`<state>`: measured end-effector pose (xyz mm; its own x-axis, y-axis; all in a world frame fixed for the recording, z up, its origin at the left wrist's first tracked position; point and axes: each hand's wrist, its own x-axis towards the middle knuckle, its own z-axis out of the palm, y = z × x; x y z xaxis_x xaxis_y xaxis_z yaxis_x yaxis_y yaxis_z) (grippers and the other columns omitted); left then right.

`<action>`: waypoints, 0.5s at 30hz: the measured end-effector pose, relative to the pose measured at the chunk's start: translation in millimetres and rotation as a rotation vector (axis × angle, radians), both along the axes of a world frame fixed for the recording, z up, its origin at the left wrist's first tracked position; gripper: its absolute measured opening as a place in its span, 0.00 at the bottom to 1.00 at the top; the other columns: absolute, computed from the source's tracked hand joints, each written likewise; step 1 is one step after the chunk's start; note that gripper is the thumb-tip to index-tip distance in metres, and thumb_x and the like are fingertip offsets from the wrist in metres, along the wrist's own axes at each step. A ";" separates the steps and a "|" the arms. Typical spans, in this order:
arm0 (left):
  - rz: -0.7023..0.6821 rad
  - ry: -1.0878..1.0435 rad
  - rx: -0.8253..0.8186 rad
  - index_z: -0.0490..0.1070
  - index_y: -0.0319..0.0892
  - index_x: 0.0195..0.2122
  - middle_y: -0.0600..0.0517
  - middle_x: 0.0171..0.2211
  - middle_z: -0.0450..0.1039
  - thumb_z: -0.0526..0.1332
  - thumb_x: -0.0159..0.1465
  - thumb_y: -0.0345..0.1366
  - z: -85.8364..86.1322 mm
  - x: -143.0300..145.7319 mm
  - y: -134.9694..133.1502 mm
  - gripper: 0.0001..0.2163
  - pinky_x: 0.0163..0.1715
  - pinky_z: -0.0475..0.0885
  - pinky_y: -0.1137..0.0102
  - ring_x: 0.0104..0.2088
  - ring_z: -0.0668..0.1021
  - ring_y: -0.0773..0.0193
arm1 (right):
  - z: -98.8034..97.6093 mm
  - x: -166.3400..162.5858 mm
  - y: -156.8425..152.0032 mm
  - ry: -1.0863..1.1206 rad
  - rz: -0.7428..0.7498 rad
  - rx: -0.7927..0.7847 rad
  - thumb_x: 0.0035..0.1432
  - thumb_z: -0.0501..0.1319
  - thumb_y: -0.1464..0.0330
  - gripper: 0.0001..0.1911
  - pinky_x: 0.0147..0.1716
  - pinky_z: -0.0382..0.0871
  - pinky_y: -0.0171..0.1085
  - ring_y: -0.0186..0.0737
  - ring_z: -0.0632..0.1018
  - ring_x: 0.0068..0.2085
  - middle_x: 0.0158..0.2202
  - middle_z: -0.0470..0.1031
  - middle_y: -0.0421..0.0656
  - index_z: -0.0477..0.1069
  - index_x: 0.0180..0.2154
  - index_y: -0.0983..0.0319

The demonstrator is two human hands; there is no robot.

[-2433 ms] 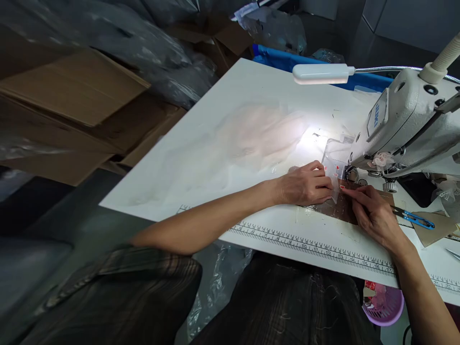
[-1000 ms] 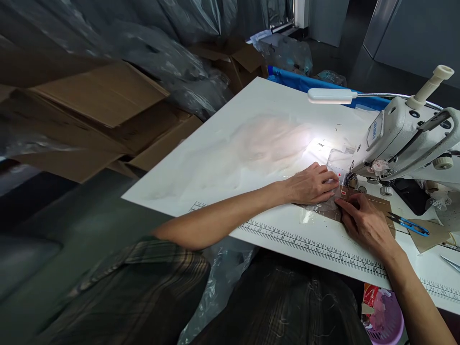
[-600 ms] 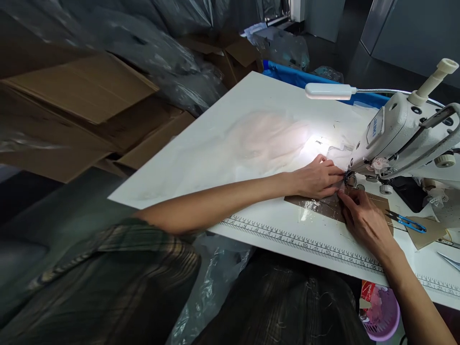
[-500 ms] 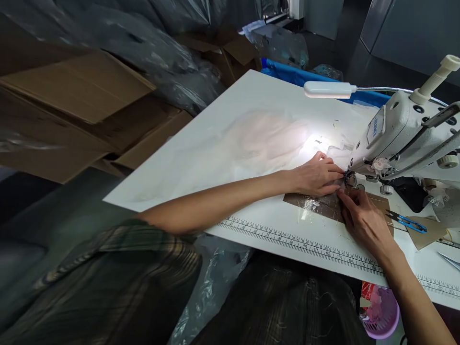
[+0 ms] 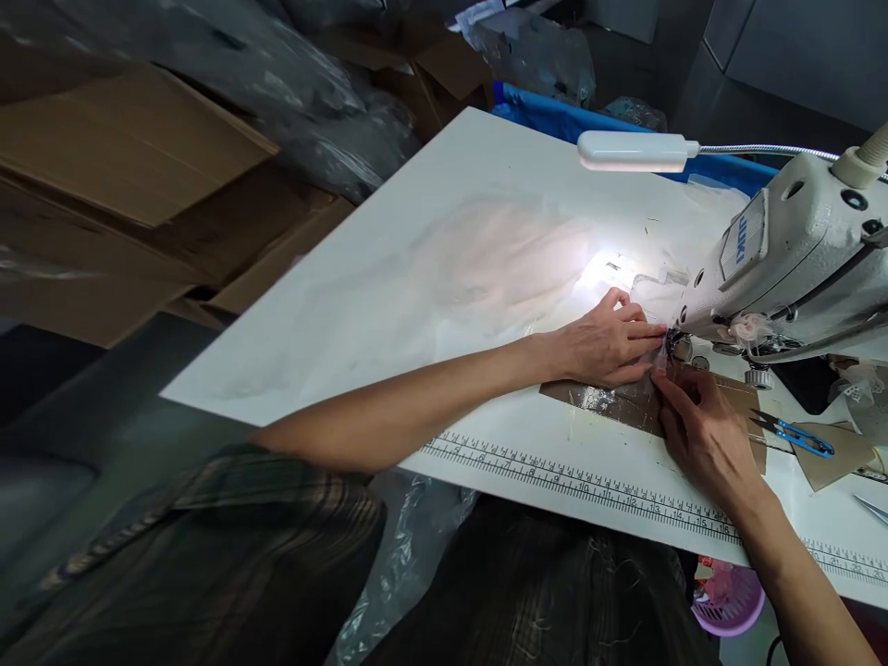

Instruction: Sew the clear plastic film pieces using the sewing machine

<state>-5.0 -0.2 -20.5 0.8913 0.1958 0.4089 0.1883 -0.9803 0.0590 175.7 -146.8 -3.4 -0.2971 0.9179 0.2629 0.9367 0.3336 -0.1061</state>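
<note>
My left hand [image 5: 605, 344] lies on the white table [image 5: 444, 305], its fingers pressed together on a small clear plastic piece [image 5: 659, 356] at the needle of the white sewing machine [image 5: 777, 259]. My right hand [image 5: 700, 430] rests just below, fingertips pinching the same piece from the near side. Both hands sit over a brown card sheet [image 5: 610, 402] covered with shiny film. The needle area itself is mostly hidden by my fingers.
A white lamp [image 5: 635, 150] on a flexible neck lights the spot. Blue-handled snips [image 5: 795, 435] lie right of my right hand. A printed ruler [image 5: 575, 481] runs along the table's near edge. Cardboard boxes [image 5: 139, 157] and plastic bags stand left; a purple basket [image 5: 728, 606] sits below.
Both hands have slid the clear piece up from the brown card to the needle. The left fingers have closed in on it. The view has shifted slightly.
</note>
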 end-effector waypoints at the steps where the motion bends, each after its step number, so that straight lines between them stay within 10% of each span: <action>1: -0.004 -0.011 -0.001 0.74 0.42 0.48 0.45 0.53 0.76 0.50 0.71 0.40 -1.2 0.0 0.3 0.15 0.46 0.60 0.54 0.42 0.74 0.53 | -0.5 0.0 0.1 0.009 0.000 0.014 0.65 0.51 0.71 0.19 0.30 0.74 0.38 0.42 0.74 0.36 0.41 0.70 0.51 0.74 0.52 0.63; 15: 0.025 0.059 0.236 0.75 0.38 0.41 0.45 0.47 0.78 0.49 0.72 0.39 11.0 2.7 -7.8 0.16 0.48 0.61 0.55 0.36 0.74 0.57 | -3.9 -2.2 1.3 -0.002 -0.042 0.108 0.65 0.52 0.70 0.17 0.24 0.70 0.34 0.39 0.75 0.32 0.39 0.72 0.48 0.76 0.49 0.60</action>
<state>-2.3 -8.0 -9.5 0.9110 0.1233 0.3936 0.2091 -0.9606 -0.1830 173.5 -145.5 -7.3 -0.2595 0.8960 0.3603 0.9503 0.3033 -0.0697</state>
